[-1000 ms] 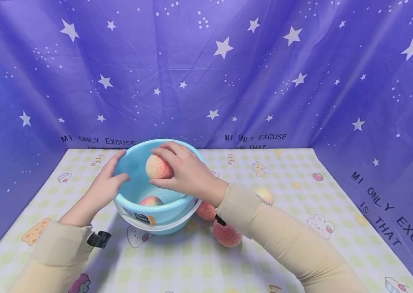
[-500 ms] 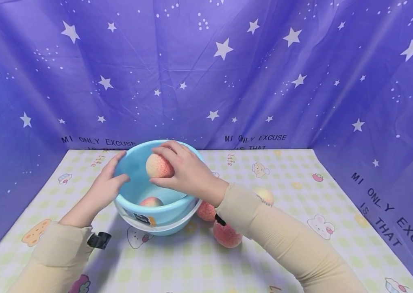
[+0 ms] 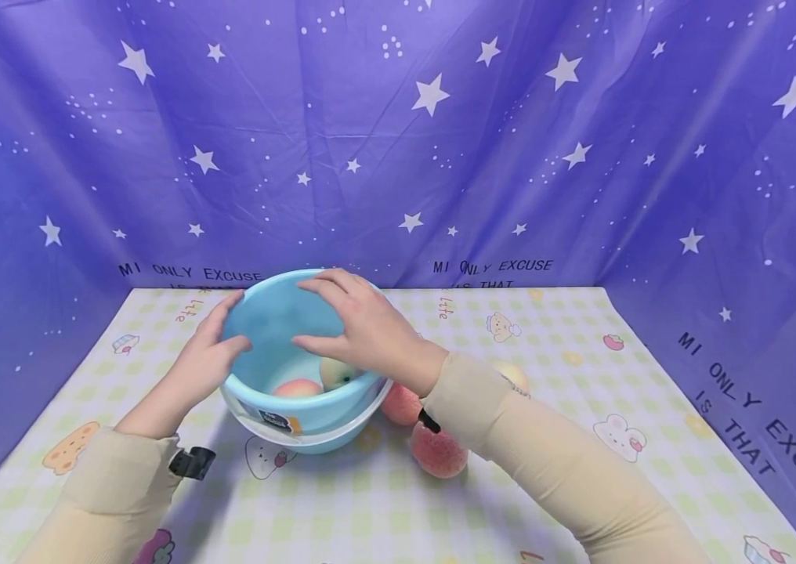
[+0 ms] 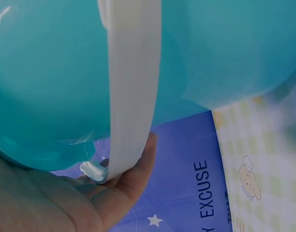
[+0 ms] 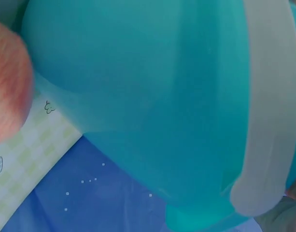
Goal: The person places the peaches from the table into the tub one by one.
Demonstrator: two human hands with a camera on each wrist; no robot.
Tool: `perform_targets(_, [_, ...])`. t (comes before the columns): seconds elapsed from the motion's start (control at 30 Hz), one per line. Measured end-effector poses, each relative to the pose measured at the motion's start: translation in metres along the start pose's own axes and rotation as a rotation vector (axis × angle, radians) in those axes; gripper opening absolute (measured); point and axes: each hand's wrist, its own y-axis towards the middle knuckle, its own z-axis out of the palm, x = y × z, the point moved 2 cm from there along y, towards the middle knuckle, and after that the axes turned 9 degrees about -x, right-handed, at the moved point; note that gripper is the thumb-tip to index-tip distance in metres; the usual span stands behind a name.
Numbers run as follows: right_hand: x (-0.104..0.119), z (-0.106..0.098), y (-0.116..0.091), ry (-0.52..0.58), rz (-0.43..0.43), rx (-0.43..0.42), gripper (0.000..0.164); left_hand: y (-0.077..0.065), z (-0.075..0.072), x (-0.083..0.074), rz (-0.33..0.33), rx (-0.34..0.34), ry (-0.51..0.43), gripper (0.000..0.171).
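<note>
A light blue bucket (image 3: 327,421) with a white handle (image 4: 133,87) stands tilted on the table in the head view. My left hand (image 3: 204,356) grips its left rim, thumb inside and fingers outside. Over the right side of the bucket is my right hand (image 3: 378,325), fingers spread and nothing between them. Two peaches lie inside at the bottom: a reddish one (image 3: 298,388) near the front wall and a pale one (image 3: 334,372) to its right, partly hidden by the rim. The right wrist view shows mostly the bucket's outer wall (image 5: 133,72).
Right of the bucket, a red peach (image 3: 401,403) and another red peach (image 3: 439,450) rest on the checked tablecloth (image 3: 546,501). A yellowish peach (image 3: 511,374) sits behind the right sleeve, partly covered. Purple star curtains (image 3: 370,141) enclose the back and sides.
My right hand has let go of the pale-and-red peach, which now lies in the bucket beside the first one. Its fingers have spread. The left hand has stayed on the rim.
</note>
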Motion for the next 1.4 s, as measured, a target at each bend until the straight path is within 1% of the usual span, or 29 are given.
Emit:
perform_targets(0.6, [-0.008,-0.018,-0.008,-0.026,0.053,-0.004,0.062,-0.002,-0.001,-0.001,-0.016,0.004,0.022,0.081])
perform_targets(0.83, [-0.011,-0.025,-0.013,-0.033,0.052,-0.021,0.062,-0.001,-0.001,-0.002,-0.018,0.003,0.022,0.082])
perform_targets(1.1, [-0.015,-0.032,-0.02,-0.043,0.063,-0.008,0.061,-0.002,-0.001,-0.003,-0.012,0.004,0.017,0.081])
perform_targets(1.3, [-0.02,-0.037,-0.026,-0.071,0.07,-0.004,0.061,-0.002,0.0,-0.003,-0.015,0.003,0.027,0.081])
perform_targets(1.4, [-0.023,-0.039,-0.031,-0.063,0.083,-0.006,0.061,-0.002,0.0,-0.003,-0.016,0.004,0.029,0.081])
